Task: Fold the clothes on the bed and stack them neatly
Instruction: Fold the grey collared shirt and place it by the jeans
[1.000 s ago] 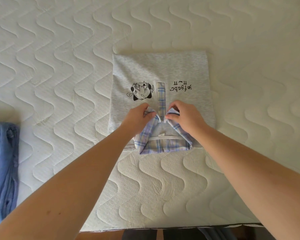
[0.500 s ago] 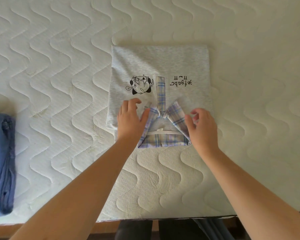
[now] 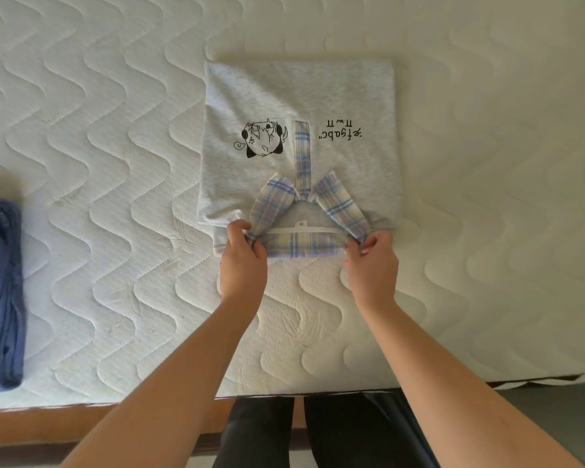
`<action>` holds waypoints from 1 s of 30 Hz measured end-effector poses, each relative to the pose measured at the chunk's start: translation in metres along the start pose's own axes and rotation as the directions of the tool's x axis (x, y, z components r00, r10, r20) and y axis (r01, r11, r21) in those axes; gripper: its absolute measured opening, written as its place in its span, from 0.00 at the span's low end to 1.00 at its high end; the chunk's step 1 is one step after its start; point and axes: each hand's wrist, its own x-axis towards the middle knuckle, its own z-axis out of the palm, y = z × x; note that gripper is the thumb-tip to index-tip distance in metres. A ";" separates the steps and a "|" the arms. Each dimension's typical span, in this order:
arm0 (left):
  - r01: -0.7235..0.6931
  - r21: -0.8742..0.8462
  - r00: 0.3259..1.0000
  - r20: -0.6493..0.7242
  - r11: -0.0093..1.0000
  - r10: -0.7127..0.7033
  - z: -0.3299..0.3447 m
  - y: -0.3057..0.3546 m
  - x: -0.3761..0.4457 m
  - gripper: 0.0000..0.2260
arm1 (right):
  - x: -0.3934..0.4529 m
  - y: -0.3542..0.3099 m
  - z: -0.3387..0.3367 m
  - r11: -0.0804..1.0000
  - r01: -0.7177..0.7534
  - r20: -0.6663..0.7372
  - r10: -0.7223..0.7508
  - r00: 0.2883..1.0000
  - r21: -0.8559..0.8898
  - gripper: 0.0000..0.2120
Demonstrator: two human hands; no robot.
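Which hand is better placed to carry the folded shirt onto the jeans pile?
The left hand. It grips the shirt at the collar's left corner, on the side toward the jeans. The right hand grips the far corner.

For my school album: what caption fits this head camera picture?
Both hands, left hand and right hand, pinch the plaid collar of a folded grey shirt on the bed.

Bedroom; quilted mattress [image 3: 115, 204], folded clothes
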 end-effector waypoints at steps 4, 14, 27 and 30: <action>-0.141 0.051 0.990 0.025 0.989 0.140 -0.005 -0.007 0.003 0.12 | -0.008 0.010 -0.005 0.995 0.063 0.062 -0.058 0.996 -0.080 0.07; -0.044 0.113 0.989 -0.136 0.993 0.059 -0.024 -0.023 0.015 0.21 | -0.002 0.014 -0.007 0.916 -0.356 0.159 0.330 0.931 0.184 0.14; 0.434 -0.271 0.901 0.149 0.859 -0.408 -0.039 -0.038 0.069 0.14 | 0.012 -0.011 0.014 0.472 -0.678 0.323 0.630 0.707 0.563 0.13; 0.433 -0.437 0.902 0.208 0.789 -0.379 -0.034 -0.034 0.061 0.09 | 0.013 -0.016 0.021 0.498 -0.619 0.279 0.595 0.754 0.607 0.14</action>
